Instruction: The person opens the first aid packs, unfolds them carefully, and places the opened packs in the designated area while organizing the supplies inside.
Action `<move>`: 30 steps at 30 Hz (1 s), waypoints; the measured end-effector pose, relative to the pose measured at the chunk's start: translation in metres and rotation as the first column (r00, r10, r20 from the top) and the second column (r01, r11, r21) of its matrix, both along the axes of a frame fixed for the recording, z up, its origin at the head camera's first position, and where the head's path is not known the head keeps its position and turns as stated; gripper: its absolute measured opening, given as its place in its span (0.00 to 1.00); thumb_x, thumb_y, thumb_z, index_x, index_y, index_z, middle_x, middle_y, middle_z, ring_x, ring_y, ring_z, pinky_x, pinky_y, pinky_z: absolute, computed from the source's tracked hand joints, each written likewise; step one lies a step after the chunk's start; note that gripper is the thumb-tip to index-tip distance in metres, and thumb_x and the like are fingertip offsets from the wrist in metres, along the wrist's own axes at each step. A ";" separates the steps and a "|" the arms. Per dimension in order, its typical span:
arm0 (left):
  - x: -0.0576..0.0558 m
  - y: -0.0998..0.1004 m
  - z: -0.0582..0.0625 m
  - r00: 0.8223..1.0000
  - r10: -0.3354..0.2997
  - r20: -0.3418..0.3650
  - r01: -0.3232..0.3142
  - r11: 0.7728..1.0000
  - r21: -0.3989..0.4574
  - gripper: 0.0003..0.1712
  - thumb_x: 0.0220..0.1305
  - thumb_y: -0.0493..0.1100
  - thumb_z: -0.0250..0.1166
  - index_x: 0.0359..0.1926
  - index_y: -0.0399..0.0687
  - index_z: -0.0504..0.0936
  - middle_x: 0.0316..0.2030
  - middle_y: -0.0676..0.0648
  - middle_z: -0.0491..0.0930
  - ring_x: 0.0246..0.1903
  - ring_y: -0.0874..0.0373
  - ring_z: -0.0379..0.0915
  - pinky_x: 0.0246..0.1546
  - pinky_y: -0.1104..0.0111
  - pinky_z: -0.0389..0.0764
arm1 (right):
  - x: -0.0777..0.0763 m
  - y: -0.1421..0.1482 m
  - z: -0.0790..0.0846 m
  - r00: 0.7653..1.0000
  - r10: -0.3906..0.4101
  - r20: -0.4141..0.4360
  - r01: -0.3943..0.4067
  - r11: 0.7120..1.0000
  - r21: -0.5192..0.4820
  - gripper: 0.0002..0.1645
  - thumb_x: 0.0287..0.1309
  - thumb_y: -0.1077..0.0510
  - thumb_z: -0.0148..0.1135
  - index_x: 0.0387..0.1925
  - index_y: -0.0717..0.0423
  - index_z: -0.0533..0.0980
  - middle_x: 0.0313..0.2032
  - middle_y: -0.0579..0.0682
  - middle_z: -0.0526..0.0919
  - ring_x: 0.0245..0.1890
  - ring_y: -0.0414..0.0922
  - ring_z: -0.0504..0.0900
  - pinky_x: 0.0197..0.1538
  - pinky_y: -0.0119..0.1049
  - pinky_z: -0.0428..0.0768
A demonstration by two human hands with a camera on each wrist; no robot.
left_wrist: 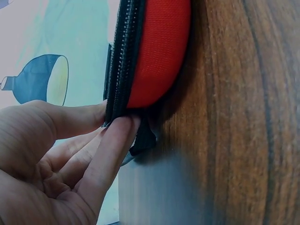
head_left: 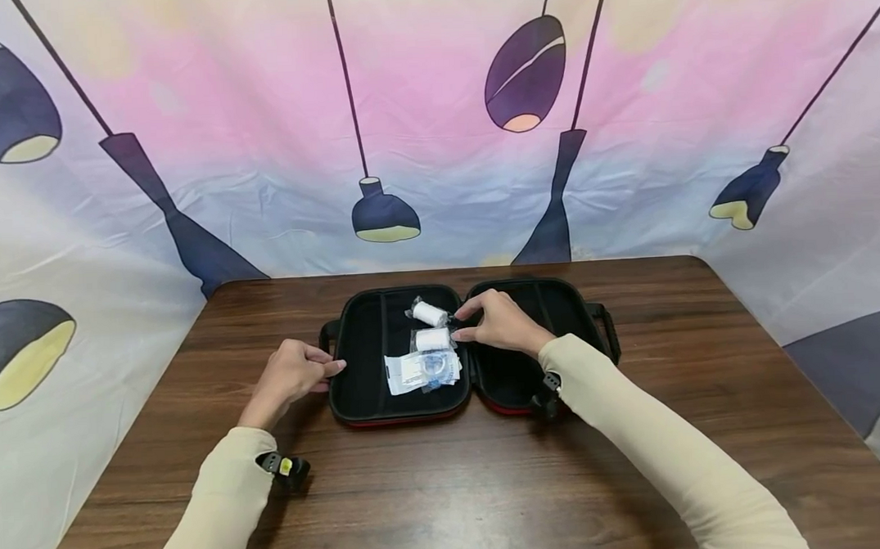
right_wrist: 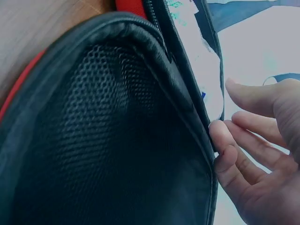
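Note:
A black-lined zip case [head_left: 364, 392] with a red outer shell [left_wrist: 161, 51] lies unfolded on the table. Its left half holds two white rolls in clear wrap, an upper roll [head_left: 430, 313] and a lower roll [head_left: 432, 339]. Below them are flat white-and-blue packets [head_left: 407, 374]. My left hand [head_left: 290, 379] pinches the case's left rim beside the handle, thumb above and fingers beneath. Over the case's middle, my right hand [head_left: 503, 321] has its thumb and fingers apart, fingertips at the right ends of the rolls. Whether they touch the wrap is hard to tell.
The case's right half has a black mesh pocket [right_wrist: 89, 108] and a handle [head_left: 606, 333] on its outer side. Brown wooden table [head_left: 450, 495] surface surrounds the case. A printed cloth [head_left: 432, 103] hangs behind the table's far edge.

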State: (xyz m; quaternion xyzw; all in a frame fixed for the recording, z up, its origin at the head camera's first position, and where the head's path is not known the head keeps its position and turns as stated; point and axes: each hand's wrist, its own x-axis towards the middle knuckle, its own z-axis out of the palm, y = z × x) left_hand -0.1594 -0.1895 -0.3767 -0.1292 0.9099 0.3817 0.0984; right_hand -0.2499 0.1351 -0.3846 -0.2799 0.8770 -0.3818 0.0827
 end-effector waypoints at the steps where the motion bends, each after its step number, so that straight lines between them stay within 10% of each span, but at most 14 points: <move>1: 0.000 0.000 0.000 1.000 0.001 0.001 -0.001 1.000 -0.002 0.25 0.61 0.51 0.66 0.50 0.35 0.81 0.53 0.31 0.73 0.33 0.55 0.83 0.41 0.57 0.82 | 0.000 -0.002 0.000 1.000 0.007 -0.004 -0.007 1.000 -0.002 0.23 0.51 0.51 0.71 0.47 0.57 0.81 0.46 0.52 0.83 0.45 0.49 0.80 0.46 0.42 0.80; 30: 0.001 0.002 0.001 1.000 0.006 0.006 -0.006 1.000 -0.024 0.23 0.62 0.50 0.65 0.49 0.35 0.81 0.52 0.32 0.75 0.32 0.55 0.83 0.44 0.55 0.80 | -0.003 -0.025 -0.005 0.999 0.024 -0.030 -0.023 0.998 0.056 0.13 0.51 0.54 0.71 0.40 0.53 0.83 0.39 0.45 0.84 0.39 0.41 0.80 0.42 0.36 0.80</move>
